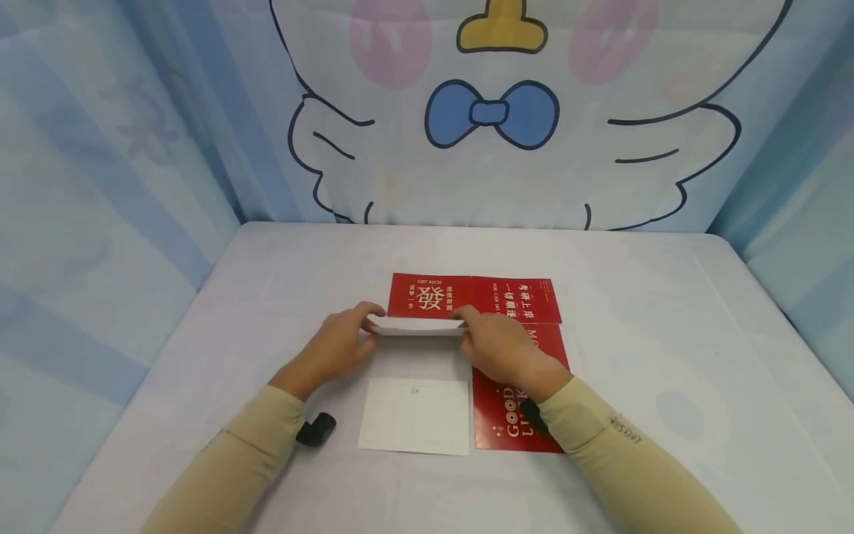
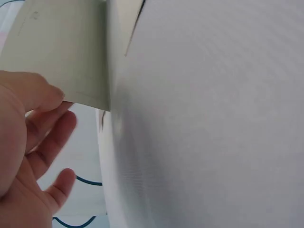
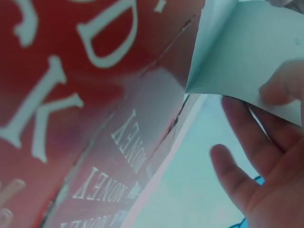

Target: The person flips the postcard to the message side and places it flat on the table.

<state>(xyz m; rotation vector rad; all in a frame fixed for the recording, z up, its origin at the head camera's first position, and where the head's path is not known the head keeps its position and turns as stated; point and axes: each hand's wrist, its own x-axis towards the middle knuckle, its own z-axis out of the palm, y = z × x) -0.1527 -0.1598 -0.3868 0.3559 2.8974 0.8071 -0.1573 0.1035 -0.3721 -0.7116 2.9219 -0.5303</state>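
Both hands hold a white-backed card (image 1: 419,327) upright, seen nearly edge-on in the head view. My left hand (image 1: 340,345) pinches its left side between thumb and fingers. On its right side, my right hand (image 1: 503,348) pinches it likewise. The card's pale, plain face (image 2: 66,52) shows in the left wrist view, its lower edge at or close to the tabletop. Just behind it lies a red "GET RICH" card (image 1: 428,297), beside another red card (image 1: 534,300) with white characters. A red "GOOD LUCK" card (image 1: 494,415) lies partly under my right forearm, below a red "MONEY" card (image 3: 118,166).
A second white-faced card (image 1: 415,415) lies flat nearer to me, left of the "GOOD LUCK" card. A pale cloth (image 1: 640,297) covers the table. Behind it hangs a curtain with a blue bow (image 1: 491,113). A black wrist device (image 1: 316,429) shows by the left sleeve.
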